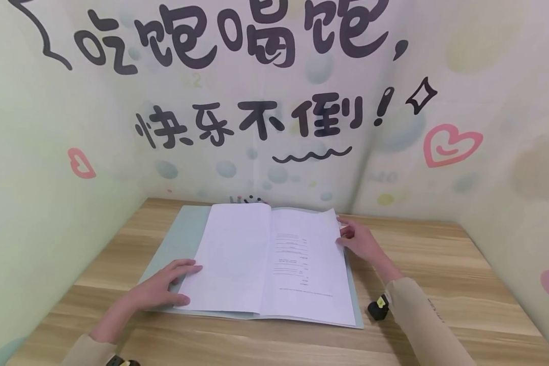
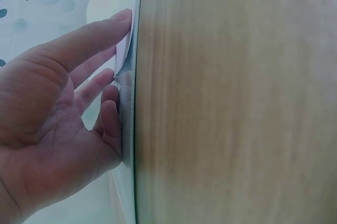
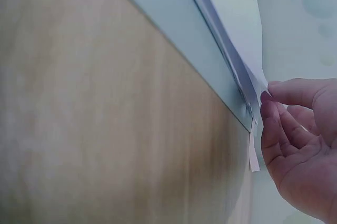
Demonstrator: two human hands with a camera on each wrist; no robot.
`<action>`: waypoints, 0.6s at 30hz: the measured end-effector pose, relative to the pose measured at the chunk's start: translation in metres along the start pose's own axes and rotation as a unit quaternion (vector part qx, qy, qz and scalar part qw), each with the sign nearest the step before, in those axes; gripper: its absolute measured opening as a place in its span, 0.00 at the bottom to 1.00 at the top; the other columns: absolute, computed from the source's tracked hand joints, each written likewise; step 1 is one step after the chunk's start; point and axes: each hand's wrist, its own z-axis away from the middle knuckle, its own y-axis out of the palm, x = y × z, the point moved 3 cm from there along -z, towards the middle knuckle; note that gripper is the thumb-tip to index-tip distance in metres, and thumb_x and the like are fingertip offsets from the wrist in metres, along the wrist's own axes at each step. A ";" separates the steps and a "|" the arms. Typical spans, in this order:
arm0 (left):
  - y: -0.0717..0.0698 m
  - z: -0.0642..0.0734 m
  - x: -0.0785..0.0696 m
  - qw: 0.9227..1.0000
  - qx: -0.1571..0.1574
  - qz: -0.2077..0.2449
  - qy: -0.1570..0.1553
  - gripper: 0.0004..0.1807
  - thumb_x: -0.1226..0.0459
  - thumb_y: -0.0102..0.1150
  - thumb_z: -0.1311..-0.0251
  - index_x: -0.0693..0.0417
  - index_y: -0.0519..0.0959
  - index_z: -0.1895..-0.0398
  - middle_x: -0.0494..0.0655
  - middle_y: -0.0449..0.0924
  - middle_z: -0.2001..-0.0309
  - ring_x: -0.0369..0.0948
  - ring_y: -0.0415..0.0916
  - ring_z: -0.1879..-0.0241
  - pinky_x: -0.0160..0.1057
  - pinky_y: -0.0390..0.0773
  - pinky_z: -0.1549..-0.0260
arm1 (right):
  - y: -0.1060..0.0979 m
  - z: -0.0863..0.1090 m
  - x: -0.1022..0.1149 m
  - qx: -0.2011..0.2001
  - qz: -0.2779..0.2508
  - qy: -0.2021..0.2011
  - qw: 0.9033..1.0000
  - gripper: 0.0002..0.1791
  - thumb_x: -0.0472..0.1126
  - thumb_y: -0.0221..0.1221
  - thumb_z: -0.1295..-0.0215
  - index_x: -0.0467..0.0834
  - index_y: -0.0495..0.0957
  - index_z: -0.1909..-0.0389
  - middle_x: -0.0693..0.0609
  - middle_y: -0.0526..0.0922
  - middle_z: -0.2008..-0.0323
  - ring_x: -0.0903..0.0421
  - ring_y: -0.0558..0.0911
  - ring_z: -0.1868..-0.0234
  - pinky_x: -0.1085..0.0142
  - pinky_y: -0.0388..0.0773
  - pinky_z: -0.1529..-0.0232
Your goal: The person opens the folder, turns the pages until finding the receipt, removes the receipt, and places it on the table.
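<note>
A pale blue folder (image 1: 176, 244) lies spread on the table with white sheets inside. The left sheet (image 1: 233, 259) looks blank; the right sheet (image 1: 322, 264) carries printed lines that appear upside down. My left hand (image 1: 162, 284) rests at the lower left edge of the left sheet, fingers spread and gently bent. At the upper right edge, my right hand (image 1: 359, 243) pinches the right sheet between thumb and fingertips, and the sheet's corner is lifted. In the right wrist view, a narrow pale strip (image 3: 254, 153) sticks out past the folder's corner below the right hand (image 3: 303, 134).
The wood-grain table (image 1: 238, 345) meets a decorated wall (image 1: 256, 173) with large black characters just behind the folder. A second wall (image 1: 36, 229) stands close on the left. A small black device (image 1: 377, 308) sits by the right wrist.
</note>
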 end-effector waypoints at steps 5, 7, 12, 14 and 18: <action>0.000 0.000 -0.001 1.000 0.002 -0.001 -0.002 0.38 0.52 0.70 0.46 0.58 0.71 0.34 0.64 0.65 0.33 0.63 0.65 0.36 0.46 0.73 0.45 | -0.002 -0.001 0.002 -0.014 -0.010 -0.001 1.000 0.35 0.31 0.61 0.37 0.39 0.63 0.29 0.37 0.81 0.53 0.47 0.80 0.53 0.65 0.78 0.57; 0.000 0.000 0.000 1.000 0.001 -0.003 -0.001 0.38 0.52 0.70 0.46 0.58 0.71 0.34 0.64 0.65 0.33 0.63 0.65 0.36 0.46 0.73 0.45 | -0.004 0.000 0.004 -0.012 -0.017 -0.003 1.000 0.36 0.31 0.61 0.36 0.38 0.61 0.28 0.36 0.81 0.52 0.45 0.80 0.51 0.62 0.79 0.54; 0.000 -0.001 0.000 1.000 -0.002 -0.005 0.001 0.38 0.52 0.70 0.47 0.58 0.71 0.34 0.64 0.65 0.33 0.63 0.65 0.36 0.46 0.74 0.45 | -0.011 0.001 0.009 -0.010 -0.049 -0.037 0.998 0.36 0.29 0.60 0.37 0.39 0.60 0.28 0.31 0.80 0.48 0.40 0.81 0.49 0.63 0.81 0.54; 0.000 -0.001 0.000 1.000 -0.003 -0.003 0.002 0.38 0.52 0.70 0.47 0.58 0.71 0.34 0.64 0.65 0.33 0.63 0.66 0.36 0.45 0.74 0.45 | -0.013 0.000 0.011 -0.011 -0.050 -0.056 0.997 0.34 0.28 0.60 0.37 0.39 0.64 0.30 0.31 0.79 0.47 0.40 0.82 0.50 0.66 0.80 0.55; 0.000 -0.001 0.001 1.000 -0.003 -0.003 0.001 0.38 0.52 0.70 0.46 0.58 0.71 0.33 0.63 0.65 0.33 0.62 0.66 0.37 0.44 0.74 0.46 | -0.018 -0.002 0.014 -0.001 -0.024 -0.066 0.998 0.25 0.31 0.61 0.36 0.40 0.73 0.37 0.35 0.80 0.44 0.45 0.82 0.54 0.69 0.79 0.58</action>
